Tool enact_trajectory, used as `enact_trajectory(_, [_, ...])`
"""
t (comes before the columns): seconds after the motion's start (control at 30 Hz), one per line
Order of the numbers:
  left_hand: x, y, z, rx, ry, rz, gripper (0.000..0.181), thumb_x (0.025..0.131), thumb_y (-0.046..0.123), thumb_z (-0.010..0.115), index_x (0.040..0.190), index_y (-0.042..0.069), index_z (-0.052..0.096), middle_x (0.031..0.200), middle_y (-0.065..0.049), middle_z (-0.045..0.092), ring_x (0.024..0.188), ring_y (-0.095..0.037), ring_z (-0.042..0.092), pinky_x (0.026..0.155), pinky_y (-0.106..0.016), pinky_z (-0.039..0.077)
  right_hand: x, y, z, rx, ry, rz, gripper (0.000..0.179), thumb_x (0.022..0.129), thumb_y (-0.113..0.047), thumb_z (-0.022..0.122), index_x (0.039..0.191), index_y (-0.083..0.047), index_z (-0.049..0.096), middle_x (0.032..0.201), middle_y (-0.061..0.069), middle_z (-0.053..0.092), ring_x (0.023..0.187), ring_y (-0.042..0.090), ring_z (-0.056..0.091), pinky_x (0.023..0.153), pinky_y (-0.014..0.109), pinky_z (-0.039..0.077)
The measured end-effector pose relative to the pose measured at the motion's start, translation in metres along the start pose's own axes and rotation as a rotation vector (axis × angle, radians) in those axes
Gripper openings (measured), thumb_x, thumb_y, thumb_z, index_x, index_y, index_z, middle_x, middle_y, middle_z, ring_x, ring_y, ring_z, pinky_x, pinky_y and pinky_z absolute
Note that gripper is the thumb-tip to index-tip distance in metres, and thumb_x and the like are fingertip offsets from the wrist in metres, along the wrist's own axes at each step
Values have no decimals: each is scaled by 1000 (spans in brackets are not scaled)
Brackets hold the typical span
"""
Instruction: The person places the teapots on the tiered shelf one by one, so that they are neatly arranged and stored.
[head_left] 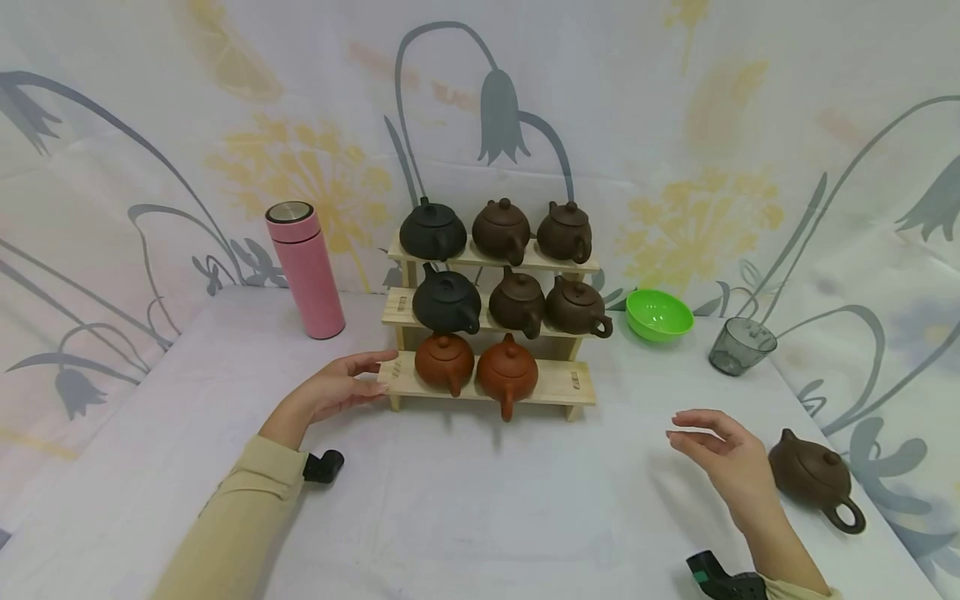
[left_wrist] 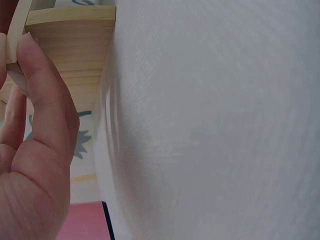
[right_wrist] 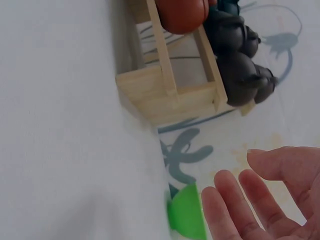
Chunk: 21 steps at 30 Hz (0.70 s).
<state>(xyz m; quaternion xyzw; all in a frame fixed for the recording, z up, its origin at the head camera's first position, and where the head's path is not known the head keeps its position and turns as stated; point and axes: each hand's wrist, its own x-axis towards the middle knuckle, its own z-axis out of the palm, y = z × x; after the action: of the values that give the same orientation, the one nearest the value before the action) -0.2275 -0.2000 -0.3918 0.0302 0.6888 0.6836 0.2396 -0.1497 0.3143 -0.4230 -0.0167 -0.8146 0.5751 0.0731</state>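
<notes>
A three-tier wooden stand [head_left: 557, 383] holds teapots in rows. My left hand [head_left: 337, 390] grips the left end of its lowest shelf, thumb at the front edge; the left wrist view shows the thumb against the wood [left_wrist: 70, 47]. On that shelf sit two reddish-brown teapots [head_left: 507, 368]. Three teapots stand on the middle tier, including a black one [head_left: 446, 302], and three on the top, including a dark brown one [head_left: 501, 229]. My right hand [head_left: 723, 458] hovers above the table, fingers loosely bent, holding nothing. Just right of it sits a dark brown teapot [head_left: 810, 473].
A pink thermos [head_left: 307, 275] stands left of the stand. Right of the stand are a green bowl [head_left: 660, 317] and a tilted grey see-through cup [head_left: 741, 346]. A flower-patterned cloth [head_left: 300, 100] hangs behind the white tabletop [head_left: 480, 508].
</notes>
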Motion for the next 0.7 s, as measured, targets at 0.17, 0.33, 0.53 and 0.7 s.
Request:
enact_trajectory(0.17, [1, -1, -1, -7, -2, 3, 62, 87, -4, 59, 143, -1, 32, 130, -21, 29, 89, -13, 54, 85, -26, 49, -6, 5, -24, 59, 65, 41, 48, 78, -17, 76, 118, 1, 58, 108, -4, 62, 90, 8, 64, 74, 15, 50])
enact_trajectory(0.33, [1, -1, -1, -8, -1, 2, 61, 87, -4, 59, 143, -1, 33, 130, -20, 30, 89, -13, 55, 86, -27, 49, -19, -5, -38, 106, 142, 46, 35, 78, -2, 73, 111, -1, 62, 98, -10, 63, 83, 5, 64, 70, 15, 51])
enact_trajectory(0.53, [1, -1, -2, -8, -1, 3, 62, 87, -4, 59, 143, -1, 33, 128, -19, 30, 89, -13, 54, 85, -26, 49, -32, -8, -52, 291, 189, -5, 29, 76, 9, 71, 103, 0, 66, 94, -5, 66, 79, 7, 65, 67, 19, 53])
enact_trajectory(0.7, [0, -2, -2, -10, -2, 3, 61, 88, -4, 59, 143, -1, 32, 128, -20, 30, 90, -13, 54, 84, -25, 50, -45, -12, -62, 324, 257, 65, 29, 75, 11, 71, 98, -8, 70, 94, -9, 64, 79, 2, 64, 66, 16, 52])
